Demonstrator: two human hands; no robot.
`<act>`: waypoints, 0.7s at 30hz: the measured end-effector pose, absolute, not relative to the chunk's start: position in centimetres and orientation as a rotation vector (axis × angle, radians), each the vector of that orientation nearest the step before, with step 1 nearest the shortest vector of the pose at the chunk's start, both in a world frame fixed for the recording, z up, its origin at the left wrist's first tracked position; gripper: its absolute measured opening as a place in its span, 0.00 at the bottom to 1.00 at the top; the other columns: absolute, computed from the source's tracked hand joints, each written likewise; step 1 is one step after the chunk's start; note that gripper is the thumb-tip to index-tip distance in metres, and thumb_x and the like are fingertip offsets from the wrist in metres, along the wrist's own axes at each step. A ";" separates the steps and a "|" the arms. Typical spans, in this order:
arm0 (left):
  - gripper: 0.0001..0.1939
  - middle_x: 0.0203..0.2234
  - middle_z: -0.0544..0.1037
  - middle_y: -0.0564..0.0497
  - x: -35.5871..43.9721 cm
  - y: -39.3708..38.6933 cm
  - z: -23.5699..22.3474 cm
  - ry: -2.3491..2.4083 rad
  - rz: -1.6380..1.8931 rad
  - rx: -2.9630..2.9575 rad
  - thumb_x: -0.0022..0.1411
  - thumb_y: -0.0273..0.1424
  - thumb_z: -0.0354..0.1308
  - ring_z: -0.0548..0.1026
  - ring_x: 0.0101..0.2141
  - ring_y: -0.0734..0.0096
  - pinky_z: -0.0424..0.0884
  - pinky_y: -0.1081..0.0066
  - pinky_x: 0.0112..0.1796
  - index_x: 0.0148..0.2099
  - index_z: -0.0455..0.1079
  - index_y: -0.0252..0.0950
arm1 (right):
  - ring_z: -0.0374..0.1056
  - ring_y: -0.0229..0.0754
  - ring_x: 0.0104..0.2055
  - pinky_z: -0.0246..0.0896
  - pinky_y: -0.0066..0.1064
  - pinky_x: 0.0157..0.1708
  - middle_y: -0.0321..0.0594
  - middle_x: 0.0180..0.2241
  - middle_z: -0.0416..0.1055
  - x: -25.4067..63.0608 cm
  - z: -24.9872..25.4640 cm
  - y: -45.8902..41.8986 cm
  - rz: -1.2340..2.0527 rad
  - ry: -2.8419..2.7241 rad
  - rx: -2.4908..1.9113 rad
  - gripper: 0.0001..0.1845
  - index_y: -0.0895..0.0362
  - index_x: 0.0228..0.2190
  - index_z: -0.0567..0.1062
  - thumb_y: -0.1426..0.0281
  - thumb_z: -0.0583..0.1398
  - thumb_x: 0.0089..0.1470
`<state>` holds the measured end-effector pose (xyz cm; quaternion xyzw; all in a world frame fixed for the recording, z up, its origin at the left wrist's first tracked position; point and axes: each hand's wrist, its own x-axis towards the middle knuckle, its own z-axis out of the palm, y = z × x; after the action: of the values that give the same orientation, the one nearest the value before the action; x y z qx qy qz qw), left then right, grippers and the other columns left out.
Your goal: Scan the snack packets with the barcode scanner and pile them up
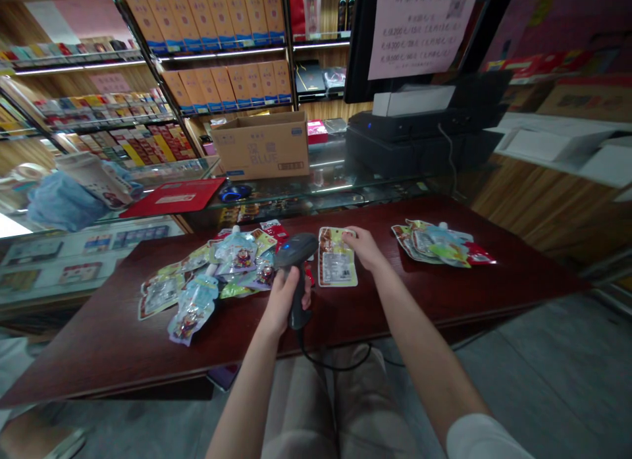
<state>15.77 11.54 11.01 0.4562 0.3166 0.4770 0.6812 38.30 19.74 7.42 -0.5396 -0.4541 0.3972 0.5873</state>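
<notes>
My left hand (287,294) is wrapped round the grip of a dark barcode scanner (297,251) with a small blue light on top. A black cable runs from the scanner's base over my lap. My right hand (363,245) pinches the top right corner of a flat snack packet (338,261), which has a printed label and lies on the table. Left of the scanner is a loose pile of snack packets, among them spouted pouches (193,304). A smaller pile of packets (437,243) lies to the right, apart from my right hand.
The dark red table (395,294) meets a glass counter behind it. On that counter stand an open cardboard box (261,146), a red folder (175,197) and a black register (419,139) under a screen. Another person's foot (66,442) shows at lower left.
</notes>
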 end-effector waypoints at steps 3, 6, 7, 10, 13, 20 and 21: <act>0.29 0.18 0.66 0.59 16.2 11.6 11.4 0.702 1.023 1.022 0.52 0.55 0.61 0.60 0.14 0.82 0.57 0.77 0.16 0.39 0.62 0.34 | 0.66 0.39 0.30 0.62 0.30 0.32 0.34 0.27 0.71 40.0 8.1 20.4 0.761 -0.919 -1.198 0.15 0.57 0.31 0.73 0.61 0.62 0.39; 0.30 0.18 0.66 0.59 16.7 11.5 11.6 0.710 0.982 1.041 0.51 0.56 0.60 0.60 0.14 0.82 0.57 0.78 0.16 0.41 0.62 0.34 | 0.65 0.39 0.28 0.62 0.30 0.28 0.33 0.26 0.70 42.1 8.6 20.9 0.598 -0.814 -1.175 0.17 0.57 0.31 0.74 0.61 0.63 0.37; 0.30 0.18 0.67 0.59 16.9 11.5 11.6 0.712 0.969 1.053 0.52 0.56 0.60 0.60 0.14 0.82 0.58 0.78 0.16 0.41 0.62 0.34 | 0.64 0.39 0.28 0.62 0.30 0.28 0.34 0.26 0.70 42.9 8.7 20.9 0.563 -0.812 -1.178 0.17 0.57 0.31 0.74 0.61 0.63 0.37; 0.30 0.19 0.67 0.59 17.5 11.3 11.4 0.724 0.908 1.118 0.53 0.55 0.59 0.62 0.14 0.82 0.58 0.77 0.16 0.41 0.62 0.33 | 0.65 0.40 0.28 0.63 0.30 0.27 0.35 0.28 0.70 45.1 9.2 20.4 0.494 -0.837 -1.191 0.16 0.56 0.32 0.73 0.61 0.63 0.39; 0.29 0.20 0.67 0.58 18.2 11.0 10.8 0.740 0.847 1.183 0.55 0.55 0.58 0.64 0.15 0.81 0.58 0.78 0.16 0.42 0.63 0.33 | 0.67 0.41 0.29 0.64 0.32 0.28 0.36 0.30 0.72 47.0 9.6 19.5 0.440 -0.838 -1.210 0.15 0.56 0.33 0.74 0.62 0.62 0.40; 0.27 0.22 0.67 0.58 19.5 10.2 10.5 0.729 0.750 1.271 0.57 0.54 0.56 0.64 0.16 0.82 0.59 0.78 0.17 0.42 0.62 0.34 | 0.69 0.42 0.29 0.66 0.34 0.29 0.39 0.30 0.75 49.1 8.7 18.0 0.467 -0.752 -1.247 0.19 0.58 0.34 0.76 0.60 0.63 0.40; 0.26 0.22 0.67 0.58 19.6 10.1 10.6 0.729 0.738 1.282 0.58 0.53 0.55 0.64 0.16 0.82 0.59 0.78 0.17 0.41 0.62 0.34 | 0.69 0.42 0.28 0.66 0.34 0.28 0.39 0.29 0.75 49.2 8.5 18.0 0.470 -0.732 -1.247 0.19 0.58 0.34 0.76 0.60 0.63 0.40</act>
<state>19.59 10.06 10.62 0.5707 0.3248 0.3287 0.6788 49.17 17.97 8.49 -0.5650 -0.3316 0.2128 0.7249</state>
